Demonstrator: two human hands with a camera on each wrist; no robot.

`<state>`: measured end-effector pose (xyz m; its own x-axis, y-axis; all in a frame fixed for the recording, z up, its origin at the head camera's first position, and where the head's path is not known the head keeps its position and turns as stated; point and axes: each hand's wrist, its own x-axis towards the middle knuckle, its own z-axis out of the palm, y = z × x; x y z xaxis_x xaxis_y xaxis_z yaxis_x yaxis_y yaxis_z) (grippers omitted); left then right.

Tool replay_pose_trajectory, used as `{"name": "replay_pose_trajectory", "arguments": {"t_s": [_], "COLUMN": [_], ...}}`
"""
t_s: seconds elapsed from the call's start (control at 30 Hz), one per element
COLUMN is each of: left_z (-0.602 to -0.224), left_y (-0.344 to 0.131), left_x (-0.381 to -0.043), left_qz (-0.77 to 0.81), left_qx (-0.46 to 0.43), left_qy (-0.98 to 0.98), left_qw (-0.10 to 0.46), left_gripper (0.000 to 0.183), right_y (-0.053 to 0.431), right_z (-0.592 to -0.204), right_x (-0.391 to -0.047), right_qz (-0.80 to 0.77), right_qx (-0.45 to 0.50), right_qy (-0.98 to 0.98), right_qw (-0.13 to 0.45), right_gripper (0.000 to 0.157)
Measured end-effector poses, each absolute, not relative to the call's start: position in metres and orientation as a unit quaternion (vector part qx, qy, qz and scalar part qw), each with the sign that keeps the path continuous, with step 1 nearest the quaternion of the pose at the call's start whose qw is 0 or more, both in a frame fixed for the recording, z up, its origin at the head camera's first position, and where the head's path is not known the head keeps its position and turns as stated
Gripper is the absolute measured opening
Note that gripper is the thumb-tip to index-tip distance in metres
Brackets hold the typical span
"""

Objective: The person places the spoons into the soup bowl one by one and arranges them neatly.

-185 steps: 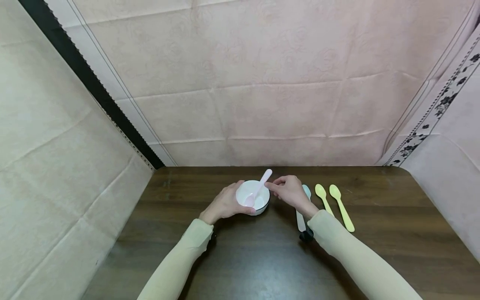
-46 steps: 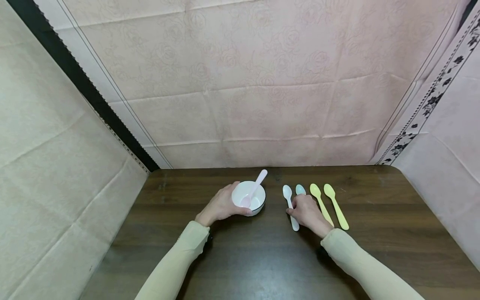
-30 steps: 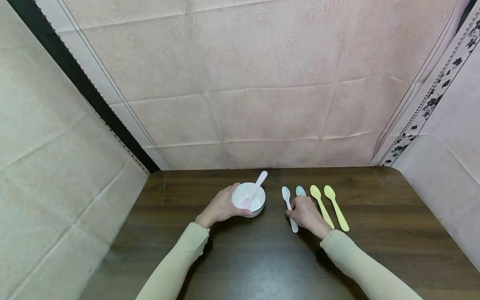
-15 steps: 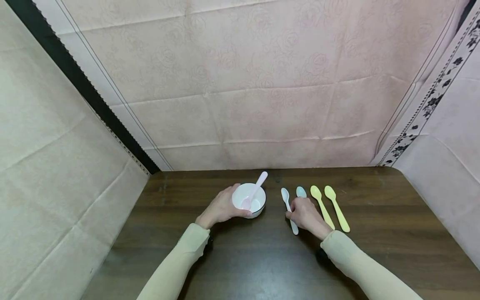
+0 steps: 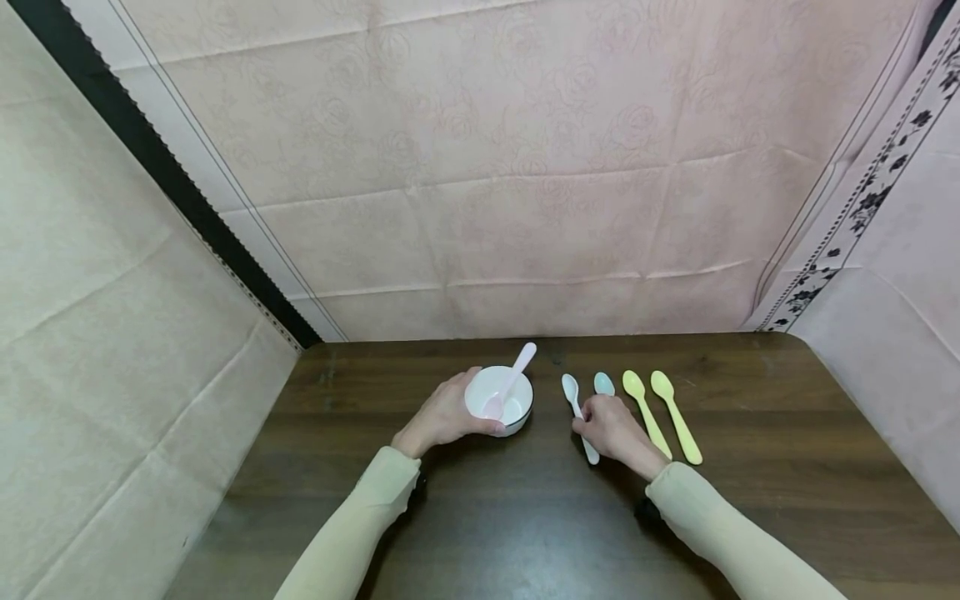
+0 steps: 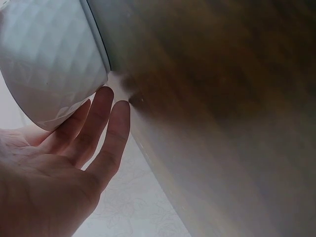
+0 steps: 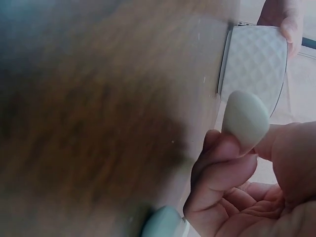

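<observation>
My left hand [image 5: 444, 412] grips the side of a white bowl [image 5: 482, 385], thumb at its near rim. The left wrist view shows the bowl's quilted outer wall [image 6: 49, 54] above the fingers. A pale pink spoon [image 5: 519, 363] leans in the bowl, its handle sticking out over the far right rim. My right hand [image 5: 613, 429] pinches a white spoon [image 5: 572, 390] by the handle between thumb and fingers; its handle end [image 7: 244, 118] pokes out in the right wrist view. Partly hidden beneath that hand is a light blue spoon [image 5: 603, 383].
Two yellow-green spoons, a nearer one [image 5: 651, 417] and an outer one [image 5: 678, 421], lie side by side right of my right hand. The brown wooden table [image 5: 495, 517] ends at the back against a pale cloth [image 5: 480, 233], with more cloth on both sides.
Over six seconds ago my right hand was beside the pink spoon at the bowl; it has since moved right to the white spoon. In the last second that spoon barely shifts. The left hand keeps its place.
</observation>
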<state>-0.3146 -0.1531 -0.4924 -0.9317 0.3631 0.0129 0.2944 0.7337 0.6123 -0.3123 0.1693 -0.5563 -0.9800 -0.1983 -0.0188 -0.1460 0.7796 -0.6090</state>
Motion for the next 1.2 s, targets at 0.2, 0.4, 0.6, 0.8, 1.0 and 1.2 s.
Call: {"name": "replay_pose_trajectory", "arguments": {"t_s": [0.2, 0.4, 0.6, 0.8, 1.0, 1.2], "left_z": [-0.49, -0.491, -0.492, -0.492, -0.492, -0.492], "left_y": [-0.153, -0.152, -0.153, -0.153, -0.153, -0.153], "left_x": [-0.313, -0.313, -0.314, -0.314, -0.314, -0.314], "left_qz": [0.322, 0.326, 0.318, 0.318, 0.321, 0.319], "left_qx": [0.177, 0.169, 0.178, 0.18, 0.179, 0.18], "left_qy": [0.928, 0.929, 0.93, 0.93, 0.929, 0.93], "left_qw": [0.055, 0.056, 0.052, 0.048, 0.049, 0.045], "left_gripper": [0.11, 0.109, 0.107, 0.108, 0.11, 0.11], "right_y": [0.169, 0.165, 0.168, 0.159, 0.161, 0.165], "right_z": [-0.547, -0.52, -0.522, -0.496, -0.489, -0.483], "right_x": [-0.307, -0.291, -0.291, -0.277, -0.272, -0.268], "right_qz": [-0.343, -0.38, -0.377, -0.392, -0.39, -0.404], "right_qx": [-0.082, -0.068, -0.08, -0.042, -0.035, -0.031], "right_qy": [0.935, 0.922, 0.922, 0.919, 0.919, 0.912], "right_qw": [0.043, 0.038, -0.009, -0.005, -0.034, -0.069], "right_gripper": [0.026, 0.021, 0.024, 0.024, 0.023, 0.02]}}
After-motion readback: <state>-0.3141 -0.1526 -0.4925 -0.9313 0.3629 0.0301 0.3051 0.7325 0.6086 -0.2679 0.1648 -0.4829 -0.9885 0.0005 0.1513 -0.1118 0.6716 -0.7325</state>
